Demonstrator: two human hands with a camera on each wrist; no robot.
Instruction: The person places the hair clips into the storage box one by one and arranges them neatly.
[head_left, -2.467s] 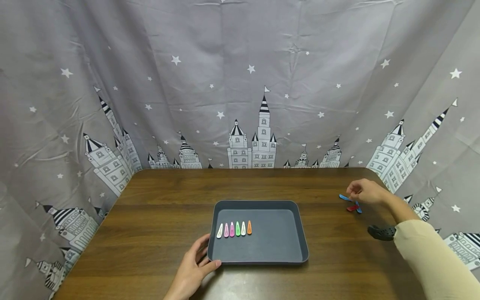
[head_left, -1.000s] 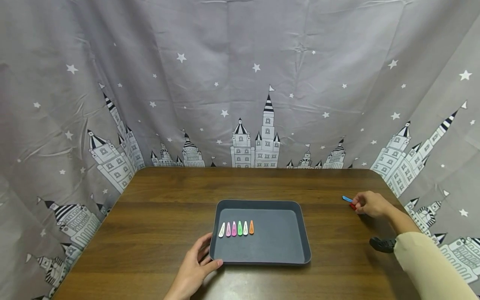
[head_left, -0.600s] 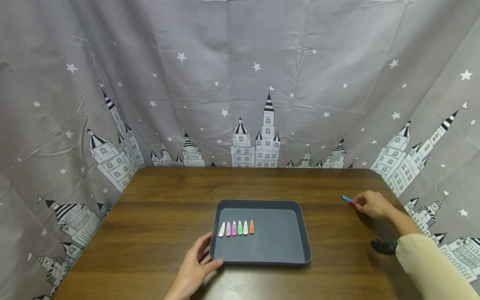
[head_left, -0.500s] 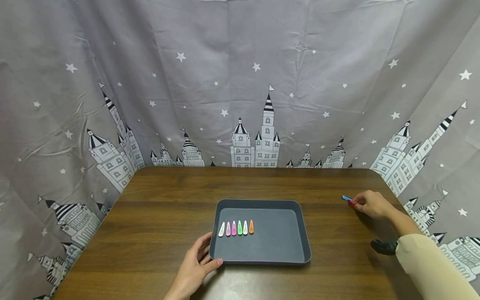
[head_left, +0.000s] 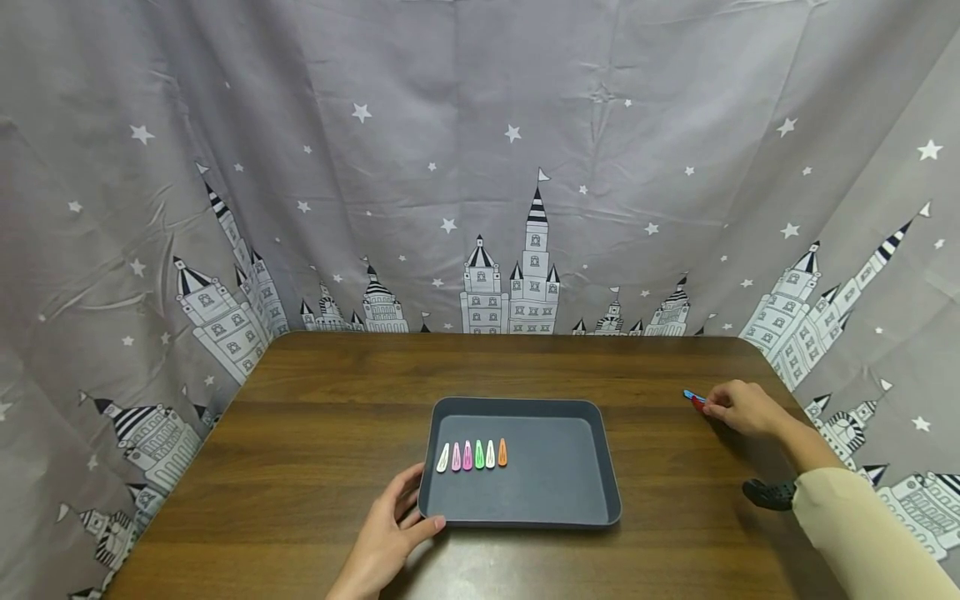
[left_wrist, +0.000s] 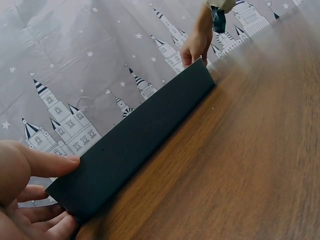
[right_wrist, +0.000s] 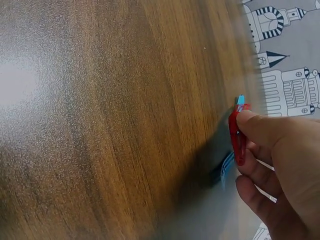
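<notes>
My left hand [head_left: 390, 525] grips the near left corner of a dark grey tray [head_left: 543, 525], thumb on the front wall and fingers round the side. In the left wrist view the thumb lies over the top edge of the tray wall [left_wrist: 135, 135]. Inside the tray, several snap hair clips [head_left: 480, 455] lie in a row: white, pinks, green, white, orange. At the table's right, my right hand [head_left: 742, 407] pinches a red hair clip [right_wrist: 236, 132] between thumb and fingers. A blue hair clip [head_left: 688, 394] pokes out beyond it; another blue hair clip [right_wrist: 227, 165] shows under the fingers.
The wooden table [head_left: 322, 417] carries the tray near its middle front. A grey curtain [head_left: 480, 125] printed with castles and stars hangs behind and at both sides. A black strap [head_left: 768, 493] sits at the right wrist by the beige sleeve [head_left: 862, 525].
The right hand has come down from above the loose clips and taken the red one between its fingertips, turning it slightly. The left hand stays at the tray corner; the tray's clips are unchanged.
</notes>
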